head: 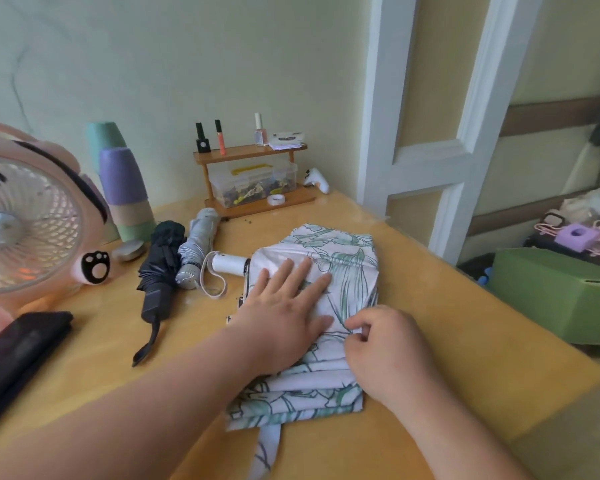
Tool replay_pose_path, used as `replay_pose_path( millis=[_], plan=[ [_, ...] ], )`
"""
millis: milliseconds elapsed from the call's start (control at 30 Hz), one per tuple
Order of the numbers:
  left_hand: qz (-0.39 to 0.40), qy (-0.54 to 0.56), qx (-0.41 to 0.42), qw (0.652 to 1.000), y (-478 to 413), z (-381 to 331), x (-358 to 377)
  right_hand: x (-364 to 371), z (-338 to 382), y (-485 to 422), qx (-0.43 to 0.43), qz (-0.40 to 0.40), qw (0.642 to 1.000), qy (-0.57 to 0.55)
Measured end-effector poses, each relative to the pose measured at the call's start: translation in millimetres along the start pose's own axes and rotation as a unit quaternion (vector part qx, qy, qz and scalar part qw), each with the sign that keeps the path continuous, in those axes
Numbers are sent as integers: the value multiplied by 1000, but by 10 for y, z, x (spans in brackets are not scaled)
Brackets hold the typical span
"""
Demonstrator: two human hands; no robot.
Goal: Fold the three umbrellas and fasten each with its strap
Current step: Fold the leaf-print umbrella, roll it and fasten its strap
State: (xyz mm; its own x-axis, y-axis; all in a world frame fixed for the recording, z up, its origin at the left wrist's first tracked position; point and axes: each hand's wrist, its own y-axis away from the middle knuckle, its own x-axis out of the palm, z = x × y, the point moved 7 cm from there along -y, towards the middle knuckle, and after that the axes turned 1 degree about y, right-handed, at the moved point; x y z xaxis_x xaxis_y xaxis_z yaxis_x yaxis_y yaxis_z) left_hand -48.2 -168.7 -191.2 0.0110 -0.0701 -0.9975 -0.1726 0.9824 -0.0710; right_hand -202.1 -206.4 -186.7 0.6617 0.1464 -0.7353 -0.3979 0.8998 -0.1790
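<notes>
A white umbrella with a green leaf print (pixel 343 258) lies collapsed in flat pleats on the yellow table (pixel 447 323), its white handle (pixel 227 263) pointing left. My left hand (pixel 284 306) presses flat on the canopy with straight fingers. My right hand (pixel 385 344) pinches a fold of the fabric at the pleats' right side. The umbrella's strap (pixel 267 445) trails off toward the table's near edge. To the left lie a folded black umbrella (pixel 156 271) and a folded grey umbrella (pixel 196 244), side by side.
A pink desk fan (pixel 25 223) stands at the left with stacked cups (pixel 125 188) behind it. A wooden shelf (pixel 253 178) with bottles and a plastic box is at the back. A black case (pixel 18 355) lies at the near left. A green box (pixel 561 296) sits beyond the table's right edge.
</notes>
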Motion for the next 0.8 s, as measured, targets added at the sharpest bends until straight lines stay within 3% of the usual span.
replay_pose_path(
  millis=[133,200,267,333,400,533,800],
  plan=[
    [-10,26,-38,999,64,74,151,-54,55,30,-14,16,999,27],
    [-25,36,-43,998,62,87,146,-112,148,61,-40,28,994,100],
    [-28,39,-51,998,66,105,148,-223,352,14,-92,-17,982,165],
    [-22,39,-51,998,82,107,145,-231,658,-100,-177,-71,969,154],
    [-24,42,-40,998,98,78,106,-27,854,-312,-214,-45,968,121],
    [-12,31,-38,999,132,52,84,592,658,-595,-167,103,964,179],
    [40,69,-52,995,145,176,123,522,299,-656,-124,94,951,269]
  ],
)
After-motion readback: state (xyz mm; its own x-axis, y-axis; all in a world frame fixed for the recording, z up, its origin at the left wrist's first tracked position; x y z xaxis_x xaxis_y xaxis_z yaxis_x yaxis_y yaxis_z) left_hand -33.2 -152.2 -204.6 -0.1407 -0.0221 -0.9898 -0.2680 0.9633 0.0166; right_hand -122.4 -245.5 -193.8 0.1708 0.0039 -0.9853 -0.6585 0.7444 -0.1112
